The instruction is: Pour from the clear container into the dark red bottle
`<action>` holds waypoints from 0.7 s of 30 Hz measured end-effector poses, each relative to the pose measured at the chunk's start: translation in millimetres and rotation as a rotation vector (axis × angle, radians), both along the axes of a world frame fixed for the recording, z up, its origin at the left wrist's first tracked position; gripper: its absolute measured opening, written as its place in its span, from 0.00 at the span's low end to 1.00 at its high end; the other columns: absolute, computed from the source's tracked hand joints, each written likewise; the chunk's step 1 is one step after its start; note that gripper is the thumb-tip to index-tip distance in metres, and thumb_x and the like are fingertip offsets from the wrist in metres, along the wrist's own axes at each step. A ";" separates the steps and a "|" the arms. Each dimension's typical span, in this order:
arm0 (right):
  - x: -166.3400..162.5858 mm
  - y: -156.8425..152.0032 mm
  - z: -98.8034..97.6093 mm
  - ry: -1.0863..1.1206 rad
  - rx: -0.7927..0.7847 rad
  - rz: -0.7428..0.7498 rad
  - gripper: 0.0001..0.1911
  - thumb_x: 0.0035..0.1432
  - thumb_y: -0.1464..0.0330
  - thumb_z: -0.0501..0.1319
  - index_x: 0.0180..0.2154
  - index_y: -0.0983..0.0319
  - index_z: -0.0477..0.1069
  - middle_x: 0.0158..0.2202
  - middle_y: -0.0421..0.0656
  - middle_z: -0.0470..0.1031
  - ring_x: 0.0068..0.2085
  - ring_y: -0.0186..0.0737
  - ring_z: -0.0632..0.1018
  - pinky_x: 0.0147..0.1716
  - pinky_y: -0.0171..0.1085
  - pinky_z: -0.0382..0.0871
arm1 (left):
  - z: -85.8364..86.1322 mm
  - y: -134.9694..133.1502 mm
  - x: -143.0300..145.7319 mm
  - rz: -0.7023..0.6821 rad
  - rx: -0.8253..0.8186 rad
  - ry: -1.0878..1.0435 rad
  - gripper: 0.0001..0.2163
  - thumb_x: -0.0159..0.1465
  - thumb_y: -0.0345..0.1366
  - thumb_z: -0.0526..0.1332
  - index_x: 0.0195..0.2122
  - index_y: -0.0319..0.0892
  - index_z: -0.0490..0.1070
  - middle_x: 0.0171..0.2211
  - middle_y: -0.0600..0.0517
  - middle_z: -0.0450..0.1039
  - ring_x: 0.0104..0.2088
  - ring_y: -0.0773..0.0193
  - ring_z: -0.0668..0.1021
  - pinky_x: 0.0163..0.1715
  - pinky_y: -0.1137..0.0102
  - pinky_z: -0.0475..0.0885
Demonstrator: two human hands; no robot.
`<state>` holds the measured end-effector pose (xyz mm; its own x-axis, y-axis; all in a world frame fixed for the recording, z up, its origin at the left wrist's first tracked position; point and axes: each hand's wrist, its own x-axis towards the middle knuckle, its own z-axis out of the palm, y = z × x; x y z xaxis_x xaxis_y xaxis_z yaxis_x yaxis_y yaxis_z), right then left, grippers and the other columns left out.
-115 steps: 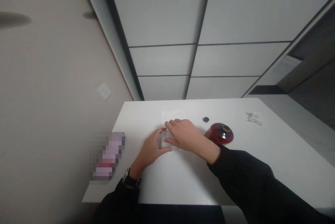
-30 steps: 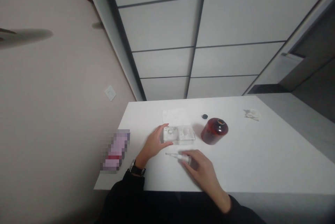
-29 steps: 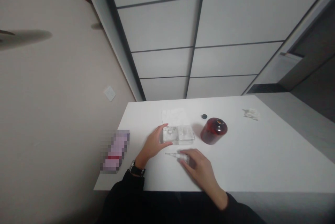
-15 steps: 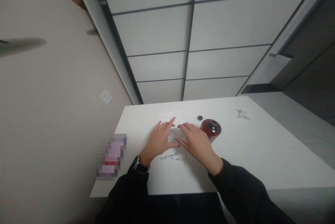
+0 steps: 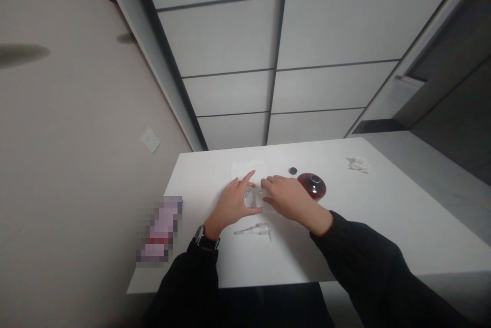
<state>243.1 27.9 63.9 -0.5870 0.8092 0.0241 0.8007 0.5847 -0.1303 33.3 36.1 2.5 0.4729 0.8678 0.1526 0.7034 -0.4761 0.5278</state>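
Between my hands, a clear plastic bottle (image 5: 252, 197) lies on the white table. My left hand (image 5: 231, 203) curves round its left part, thumb on the near side and fingers on the far side, with the index finger lifted. At the bottle's right end, my right hand (image 5: 287, 196) has its fingers curled in and closed; they hide that end. Just nearer to me lies a clear pump dispenser head (image 5: 258, 229) with its long stem pointing left. A dark red, glossy bottle (image 5: 313, 185) stands beyond my right hand, which partly covers it.
A small black cap (image 5: 293, 170) lies near the red bottle. Crumpled white tissue (image 5: 357, 165) is at the far right of the table (image 5: 368, 225). A pale, see-through sheet or tray (image 5: 245, 167) lies behind my left hand. A blurred purple item (image 5: 159, 231) sits at the left edge.
My right hand's fingers, spread before, have curled closed at the bottle's right end. My left hand has stayed about the bottle. The pump head shows more fully.
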 end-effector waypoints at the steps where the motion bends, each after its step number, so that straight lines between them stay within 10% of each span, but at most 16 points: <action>1: 0.1 0.3 1.2 -0.008 -0.003 0.033 0.15 0.61 0.77 0.67 0.50 0.64 0.75 0.47 0.52 0.80 0.48 0.52 0.81 0.42 0.43 0.72 | -0.5 0.3 0.2 0.002 0.000 -0.015 0.54 0.54 0.44 0.79 0.75 0.50 0.47 0.58 0.47 0.78 0.62 0.42 0.77 0.69 0.44 0.61; 17: -11.7 -3.4 2.5 0.001 0.014 0.089 0.34 0.58 0.76 0.69 0.64 0.58 0.64 0.55 0.52 0.77 0.54 0.52 0.79 0.44 0.43 0.74 | 0.4 -2.3 0.1 0.058 -0.065 -0.142 0.54 0.51 0.41 0.81 0.73 0.50 0.48 0.63 0.42 0.73 0.64 0.42 0.75 0.63 0.48 0.70; 21: -10.3 -0.7 -1.2 -0.085 0.047 -0.038 0.15 0.64 0.67 0.68 0.51 0.64 0.74 0.44 0.52 0.80 0.40 0.51 0.82 0.32 0.42 0.72 | 0.6 -2.2 0.0 0.041 -0.060 -0.158 0.54 0.54 0.41 0.80 0.74 0.52 0.46 0.57 0.46 0.78 0.60 0.45 0.78 0.62 0.49 0.70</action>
